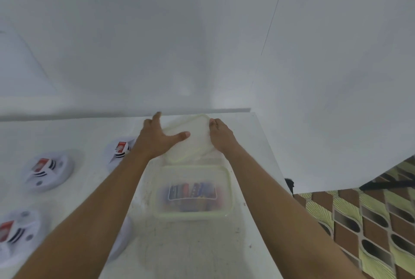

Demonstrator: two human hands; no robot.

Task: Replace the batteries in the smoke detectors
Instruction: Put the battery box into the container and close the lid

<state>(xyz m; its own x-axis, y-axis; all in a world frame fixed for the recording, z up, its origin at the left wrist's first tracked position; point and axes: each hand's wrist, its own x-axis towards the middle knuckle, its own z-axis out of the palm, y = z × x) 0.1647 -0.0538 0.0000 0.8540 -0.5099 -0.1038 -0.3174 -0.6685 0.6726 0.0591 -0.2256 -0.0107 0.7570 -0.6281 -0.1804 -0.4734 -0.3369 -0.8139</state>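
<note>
Both arms are stretched out to the lid (193,144) at the far end of the white surface (202,245). The left grip (160,138) is spread wide, with the thumb laid flat across the top of the lid and the fingers reaching past its far-left corner. The right grip (221,135) has its fingers curled over the lid's right edge, pinching it. Can't tell if the lid is lifted or lying flat, it's all a bit blurry.

The lid sits askew, close up to the wall (202,54), with its near edge just behind the open container (229,188). The batteries (190,193) are lined up in the bottom of that container.

The container is near the surface's right edge, and there's patterned floor (359,222) beyond it. The smoke detectors (48,170) lie off to the left, well apart from the lid — the left forearm crosses over one. The most bare room is on the near side of the container.
</note>
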